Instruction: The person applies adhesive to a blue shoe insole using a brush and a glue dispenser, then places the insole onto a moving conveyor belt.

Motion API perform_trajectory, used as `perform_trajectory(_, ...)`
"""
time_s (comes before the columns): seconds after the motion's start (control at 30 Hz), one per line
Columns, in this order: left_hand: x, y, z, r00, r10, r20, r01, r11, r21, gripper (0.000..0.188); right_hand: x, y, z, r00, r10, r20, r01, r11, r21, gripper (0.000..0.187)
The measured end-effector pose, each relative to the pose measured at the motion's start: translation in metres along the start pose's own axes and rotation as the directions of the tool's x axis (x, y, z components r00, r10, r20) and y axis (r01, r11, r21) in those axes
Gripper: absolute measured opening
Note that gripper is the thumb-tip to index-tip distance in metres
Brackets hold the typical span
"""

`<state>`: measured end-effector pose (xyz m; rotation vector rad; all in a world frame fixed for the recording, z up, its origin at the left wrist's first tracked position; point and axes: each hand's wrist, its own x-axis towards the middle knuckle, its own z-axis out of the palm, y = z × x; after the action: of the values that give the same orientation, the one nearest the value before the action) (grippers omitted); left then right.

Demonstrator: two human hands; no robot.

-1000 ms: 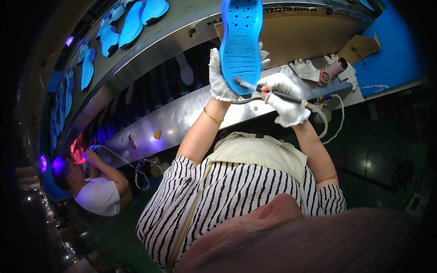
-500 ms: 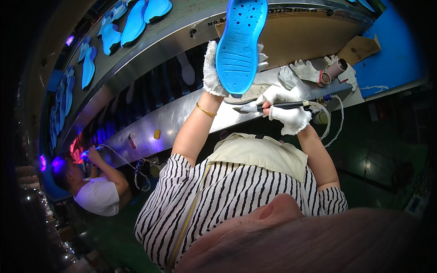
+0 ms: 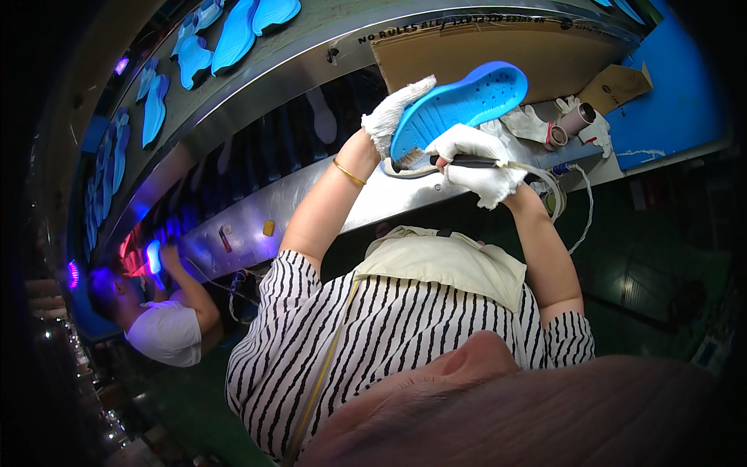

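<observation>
A bright blue shoe sole [image 3: 459,107] is tilted in front of me over the metal ledge, its holed toe end pointing up and right. My left hand [image 3: 391,115], in a white glove, is closed on the heel end. In my right hand [image 3: 478,165], whose white glove leaves fingertips bare, is a brush with a dark handle [image 3: 476,162]. Its pale bristles [image 3: 411,158] are at the heel edge of the sole; whether they touch it I cannot tell. A pale hose runs from the handle. Beneath, a greyish sole-shaped piece lies mostly hidden.
Blue soles [image 3: 235,35] lie on the conveyor [image 3: 311,27] at the far left. Cardboard [image 3: 498,54] stands behind the ledge. White gloves [image 3: 529,123] and a brownish tube [image 3: 576,118] lie right of my hands. A co-worker [image 3: 167,327] sits at left, holding a glowing sole.
The sole has come down from upright and swung rightward, now tilted with its other face showing. My right hand has moved slightly left, bringing the brush to the heel.
</observation>
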<state>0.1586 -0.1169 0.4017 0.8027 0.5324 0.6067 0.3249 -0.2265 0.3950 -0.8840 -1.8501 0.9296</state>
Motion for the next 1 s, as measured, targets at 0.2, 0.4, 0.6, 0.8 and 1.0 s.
perform_trajectory(0.2,0.0,-0.003,0.001,0.991,-0.132,0.024,0.124,0.969,0.215,0.043,0.002,-0.012,-0.023,0.97,0.212,0.119,-0.193,0.97,-0.149,0.013)
perform_trajectory(0.4,0.008,-0.006,-0.005,0.987,-0.148,0.066,0.12,0.939,0.324,0.046,-0.001,-0.013,-0.026,0.919,0.379,0.112,-0.373,0.925,-0.069,0.013)
perform_trajectory(0.6,0.003,-0.011,-0.006,0.987,-0.132,0.091,0.12,0.984,0.134,0.049,-0.022,-0.013,-0.042,0.984,0.177,-0.025,-0.175,0.982,0.065,0.013)
perform_trajectory(0.8,0.013,-0.036,-0.008,0.95,0.151,0.272,-0.024,0.908,-0.419,0.075,-0.024,-0.015,0.017,0.932,0.074,-0.354,0.002,0.978,0.209,0.012)
perform_trajectory(1.0,0.006,-0.046,-0.012,0.959,0.123,0.257,0.011,0.885,-0.466,0.08,-0.025,-0.022,0.016,0.964,0.198,-0.175,-0.099,0.886,0.452,0.013)
